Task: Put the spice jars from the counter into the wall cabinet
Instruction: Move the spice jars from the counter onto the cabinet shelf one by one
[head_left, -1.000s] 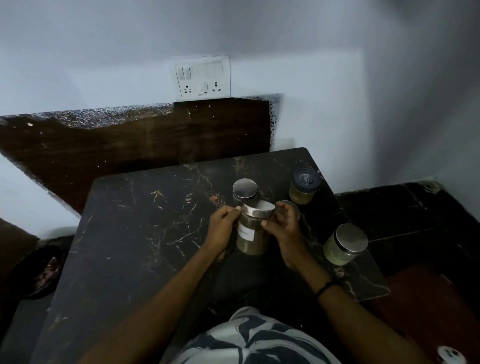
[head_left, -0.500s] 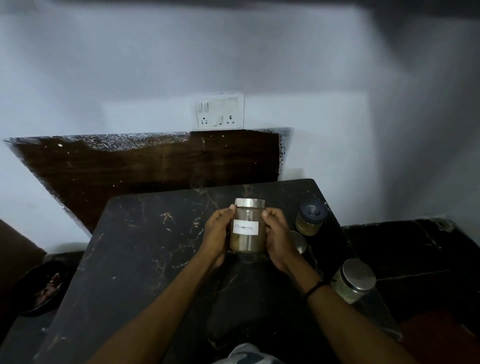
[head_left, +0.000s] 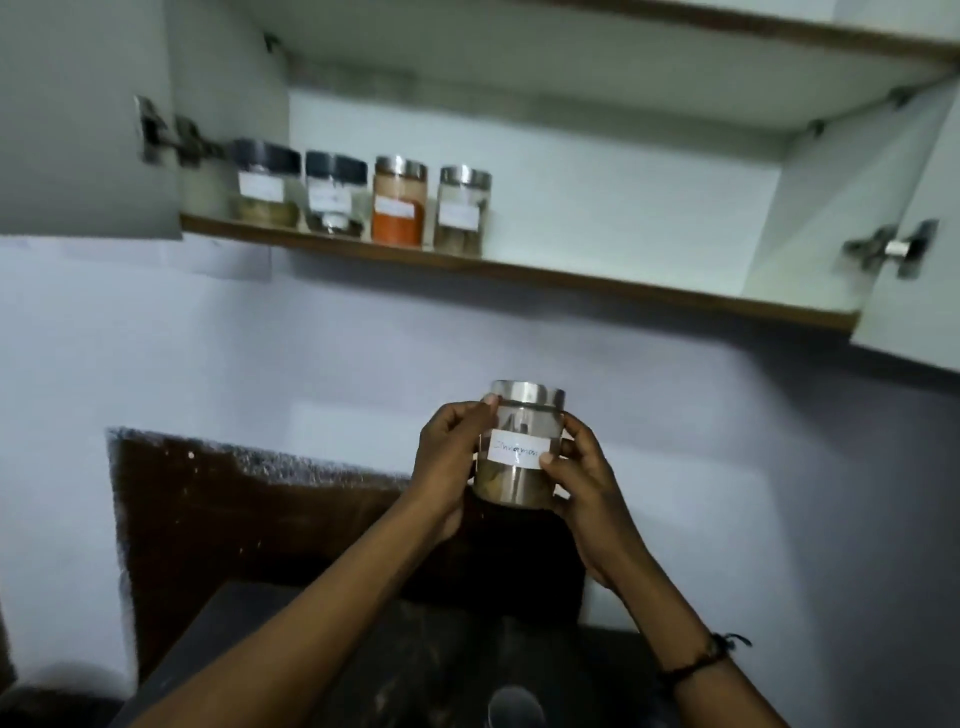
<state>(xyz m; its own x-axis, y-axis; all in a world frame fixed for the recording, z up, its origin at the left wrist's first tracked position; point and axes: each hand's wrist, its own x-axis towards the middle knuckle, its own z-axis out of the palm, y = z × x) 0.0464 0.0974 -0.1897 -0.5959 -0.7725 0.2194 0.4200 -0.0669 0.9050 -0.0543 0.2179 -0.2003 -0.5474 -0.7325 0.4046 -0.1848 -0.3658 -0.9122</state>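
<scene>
A glass spice jar with a steel lid and a white handwritten label is held upright in the air, well above the dark counter. My left hand grips its left side and my right hand grips its right side. Up and to the left, the open wall cabinet holds several labelled jars in a row at the left end of its shelf, among them an orange-filled jar and a steel-lidded jar. The shelf to their right is bare.
Both cabinet doors hang open, the left door and the right door flanking the shelf. A dark backsplash panel stands behind the counter. Another jar's steel lid shows at the bottom edge.
Both hands have lifted the jar off the counter and raised it toward the cabinet. My view has tilted up, so the cabinet shelf shows and the other counter jars have dropped out of sight.
</scene>
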